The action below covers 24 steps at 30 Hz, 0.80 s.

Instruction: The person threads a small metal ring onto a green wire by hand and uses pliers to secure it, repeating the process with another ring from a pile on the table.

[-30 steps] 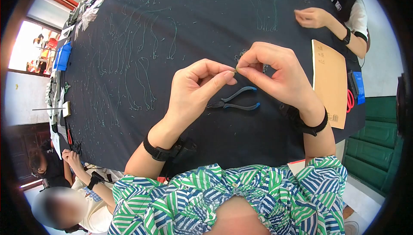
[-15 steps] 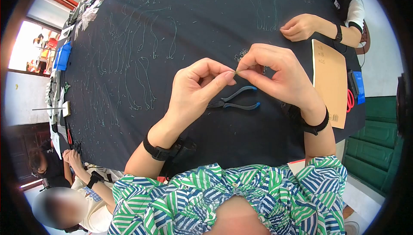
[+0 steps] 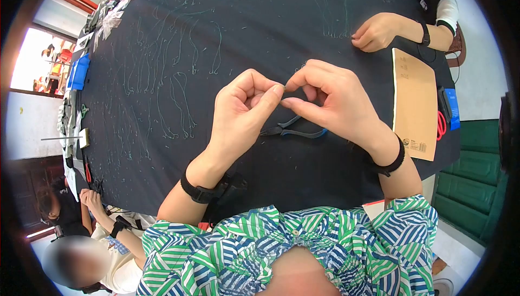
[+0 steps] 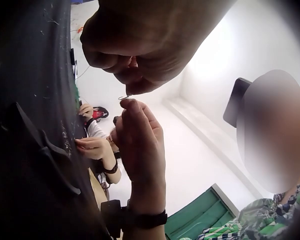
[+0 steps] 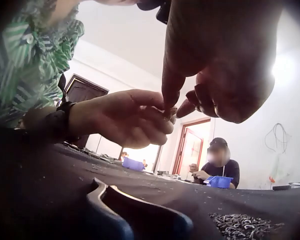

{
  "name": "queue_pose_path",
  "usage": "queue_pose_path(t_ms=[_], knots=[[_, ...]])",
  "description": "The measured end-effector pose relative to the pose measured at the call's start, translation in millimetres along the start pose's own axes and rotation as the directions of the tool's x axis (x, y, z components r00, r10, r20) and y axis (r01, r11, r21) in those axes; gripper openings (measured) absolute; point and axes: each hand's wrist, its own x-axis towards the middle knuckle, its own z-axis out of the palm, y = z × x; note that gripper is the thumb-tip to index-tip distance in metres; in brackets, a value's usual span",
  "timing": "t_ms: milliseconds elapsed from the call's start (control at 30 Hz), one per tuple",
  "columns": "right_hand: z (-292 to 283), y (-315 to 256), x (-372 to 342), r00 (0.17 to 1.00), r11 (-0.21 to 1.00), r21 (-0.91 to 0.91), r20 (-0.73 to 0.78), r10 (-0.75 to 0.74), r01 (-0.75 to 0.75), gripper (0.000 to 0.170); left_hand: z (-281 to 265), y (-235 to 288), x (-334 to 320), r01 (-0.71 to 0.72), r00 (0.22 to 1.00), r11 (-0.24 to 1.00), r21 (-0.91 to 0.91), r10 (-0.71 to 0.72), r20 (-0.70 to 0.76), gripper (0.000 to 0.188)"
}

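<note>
My left hand (image 3: 241,109) pinches a tiny fish hook (image 4: 123,98) between thumb and index finger; its curved wire shows at the fingertips in the left wrist view. My right hand (image 3: 338,98) is close beside it, its index fingertip right at the left fingertips. The right thumb stands apart from the index finger, with a gap between them. Both hands are raised over the black cloth (image 3: 260,177). Beneath them lie blue-handled pliers (image 3: 303,133), partly hidden by the right hand. A pile of small dark hooks (image 5: 245,227) lies beyond the pliers.
Thin green lines (image 3: 184,95) and small clippings spread over the cloth at left. A brown notebook (image 3: 414,106) lies at right, next to red-handled scissors (image 3: 441,126). Another person's hand (image 3: 376,33) rests on the cloth at the far right; other people sit around the table.
Both hands have shifted slightly left and the right thumb has parted from its index finger. The other person's hand at the far right has moved left and down onto the cloth.
</note>
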Motion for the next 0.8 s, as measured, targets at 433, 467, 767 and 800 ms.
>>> queue_pose_path(t_ms=[433, 467, 767, 800], knots=[[-8, -2, 2, 0.999, 0.998, 0.057, -0.030, 0.038, -0.036, 0.009, -2, 6, 1, 0.021, 0.999, 0.998, 0.066, -0.023, 0.037, 0.012], [-9, -2, 2, 0.999, 0.997, 0.064, -0.026, 0.036, -0.034, 0.009, -2, 6, 1, 0.019, 0.999, 0.997, 0.070, -0.021, 0.039, 0.012], [-8, 4, 4, 0.927, 0.728, 0.578, 0.287, 0.242, -0.369, 0.023, -4, 5, 1, 0.020, 0.998, 0.996, 0.089, -0.025, 0.055, 0.009], [-5, 10, 4, 0.919, 0.686, 0.619, 0.329, 0.216, -0.383, 0.025, -5, 5, 1, 0.019, 0.998, 0.996, 0.091, -0.024, 0.058, 0.008]])
